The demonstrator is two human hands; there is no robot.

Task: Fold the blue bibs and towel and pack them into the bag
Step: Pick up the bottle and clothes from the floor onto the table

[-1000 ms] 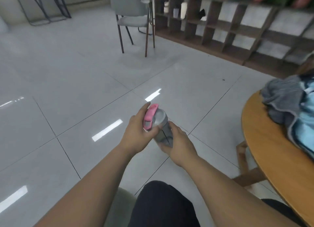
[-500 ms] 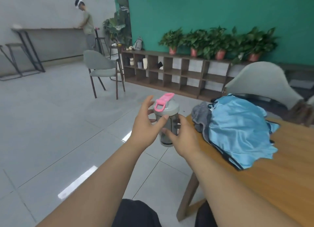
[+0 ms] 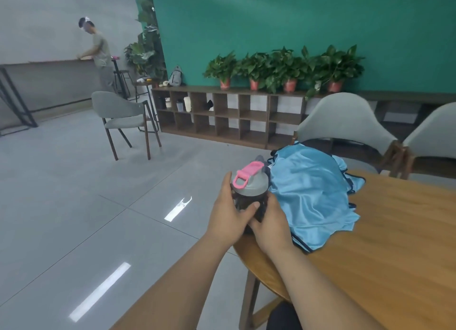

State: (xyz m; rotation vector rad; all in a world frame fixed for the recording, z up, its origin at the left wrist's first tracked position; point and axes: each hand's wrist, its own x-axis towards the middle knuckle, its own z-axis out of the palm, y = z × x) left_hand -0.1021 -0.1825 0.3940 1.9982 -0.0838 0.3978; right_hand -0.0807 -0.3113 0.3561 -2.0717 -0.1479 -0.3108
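Note:
A heap of shiny light-blue bibs (image 3: 313,196) with dark trim lies on the left end of a round wooden table (image 3: 385,255). A grey cloth peeks out behind the heap, mostly hidden by the bottle. Both hands hold a dark bottle (image 3: 249,194) with a grey lid and pink flip cap, upright at the table's left edge, right against the bibs. My left hand (image 3: 230,215) wraps its left side with the thumb across the front. My right hand (image 3: 271,221) grips its lower right side. No bag is in view.
Two pale grey chairs (image 3: 345,130) stand behind the table. A low wooden shelf (image 3: 222,115) with potted plants runs along the green wall. Another grey chair (image 3: 123,120) stands on the tiled floor at left. A person (image 3: 98,53) stands at a far counter.
The view swung up and right, bringing the table and bibs into view. Both hands carried the bottle rightwards from over the floor to the table's edge beside the bibs.

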